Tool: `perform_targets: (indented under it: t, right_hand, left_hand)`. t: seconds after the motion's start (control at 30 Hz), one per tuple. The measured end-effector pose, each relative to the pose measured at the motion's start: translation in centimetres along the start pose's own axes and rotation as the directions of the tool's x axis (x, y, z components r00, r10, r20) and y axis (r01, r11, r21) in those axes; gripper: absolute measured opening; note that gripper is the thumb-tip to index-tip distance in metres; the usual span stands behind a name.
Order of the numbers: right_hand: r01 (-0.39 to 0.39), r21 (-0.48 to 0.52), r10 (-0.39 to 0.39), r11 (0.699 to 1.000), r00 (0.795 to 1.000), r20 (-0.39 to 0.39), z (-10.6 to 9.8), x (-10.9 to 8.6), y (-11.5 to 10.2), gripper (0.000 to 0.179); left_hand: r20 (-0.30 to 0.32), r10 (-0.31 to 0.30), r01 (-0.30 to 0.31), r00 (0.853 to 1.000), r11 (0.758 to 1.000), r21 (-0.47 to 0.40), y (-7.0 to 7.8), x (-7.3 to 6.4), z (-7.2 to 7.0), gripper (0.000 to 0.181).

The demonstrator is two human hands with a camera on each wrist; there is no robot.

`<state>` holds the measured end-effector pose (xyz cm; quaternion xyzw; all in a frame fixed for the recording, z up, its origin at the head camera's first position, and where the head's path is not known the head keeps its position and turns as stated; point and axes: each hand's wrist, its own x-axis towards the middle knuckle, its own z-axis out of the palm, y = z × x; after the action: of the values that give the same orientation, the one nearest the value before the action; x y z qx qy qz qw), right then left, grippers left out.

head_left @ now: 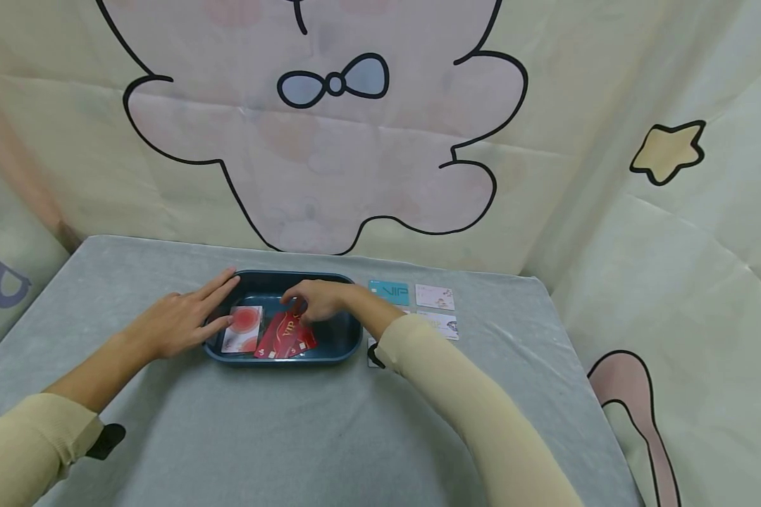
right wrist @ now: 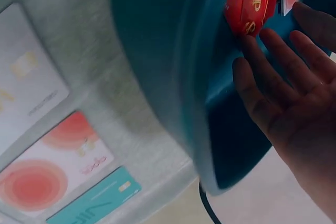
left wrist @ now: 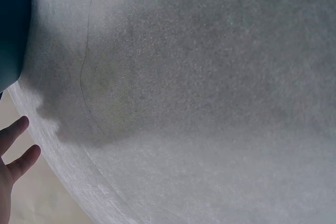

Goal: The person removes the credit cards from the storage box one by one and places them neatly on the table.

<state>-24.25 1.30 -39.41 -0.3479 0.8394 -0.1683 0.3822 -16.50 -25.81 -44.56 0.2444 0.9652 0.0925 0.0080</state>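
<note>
Head view, right hand (head_left: 322,299): reaches down inside the tray, fingers bent at the upper end of the red cards (head_left: 287,336); I cannot tell whether it pinches one.
Right wrist view, fingers: spread apart, one tip close against the lower end of the red stack; whether they touch is unclear.
Red cards: lie fanned in the middle of the tray, gold VIP lettering showing.
White card (head_left: 243,331): in the tray's left part, just beside the red ones, marked with red circles.
Left hand (head_left: 174,317): spread at the tray's left end, fingers loosely straight at the rim, thumb reaching over it toward the white card.
Tray (head_left: 341,341): dark blue, rounded, near the table's far edge.
Teal card (head_left: 390,292): flat just right of the tray, also lettered VIP.
Circled card (right wrist: 58,163): between the teal one and a gray card (right wrist: 26,77), in one row.
Pale cards (head_left: 435,296): two, farther right.
Table (head_left: 247,429): under gray cloth.
Curtain (head_left: 571,91): behind, with a blue bow (head_left: 333,84) and yellow star (head_left: 668,153).
</note>
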Motion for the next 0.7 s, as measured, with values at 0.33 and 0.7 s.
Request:
perform_targets:
  t: [0.33, 0.7]
  right_hand:
    - [-0.011, -0.029, 0.010, 1.000, 1.000, -0.019, 0.6, 1.5, -1.3, 0.051]
    - [-0.012, -0.004, 0.011, 1.000, 1.000, -0.014, 1.2, 1.8, -1.7, 0.049]
  left_hand:
    - [0.004, -0.002, 0.002, 1.000, 1.000, 0.003, 0.1, 0.0, -0.2, 0.074]
    - [-0.015, 0.013, -0.013, 1.000, 1.000, -0.005, -0.1, 0.0, 0.2, 0.073]
